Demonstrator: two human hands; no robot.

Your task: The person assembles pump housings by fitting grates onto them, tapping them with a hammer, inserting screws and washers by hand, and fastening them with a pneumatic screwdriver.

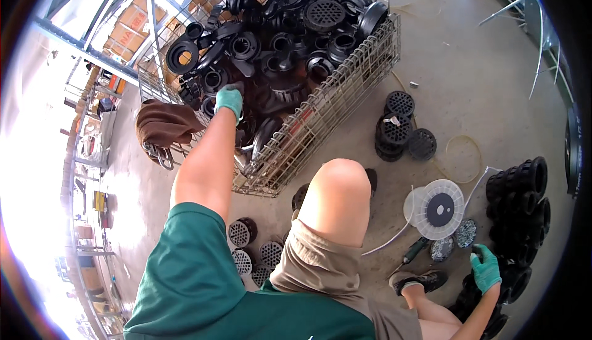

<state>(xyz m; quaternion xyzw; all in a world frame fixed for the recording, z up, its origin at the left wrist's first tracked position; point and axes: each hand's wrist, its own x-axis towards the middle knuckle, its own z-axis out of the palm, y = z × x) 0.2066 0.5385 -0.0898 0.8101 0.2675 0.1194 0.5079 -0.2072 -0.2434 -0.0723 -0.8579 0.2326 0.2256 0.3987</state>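
A person in a green top and brown shorts works above a concrete floor [475, 87], both hands in green gloves; at 10 o'clock the left hand [229, 101] reaches over the near-left edge of a wire basket [348, 70], its fingers bent down among black plastic parts [245, 46], though whether they grip one cannot be told; those parts, rings and round grilles among them, fill the basket from 10 to 1 o'clock; a brown cloth [165, 122] hangs at the basket's side toward 9 o'clock; at 4 o'clock the right hand [486, 268] is loosely open, fingers slightly bent with nothing visible in its hold, just beside a pile of ribbed black rings [519, 229]; a pale reel [440, 209] lies toward 11 o'clock from that hand, two speckled discs [466, 233] and a dark-handled tool [417, 249] near it; more black grilles [396, 128] are stacked between 2 and 3 o'clock, and gray-faced round pieces [240, 233] stand at 7 o'clock.
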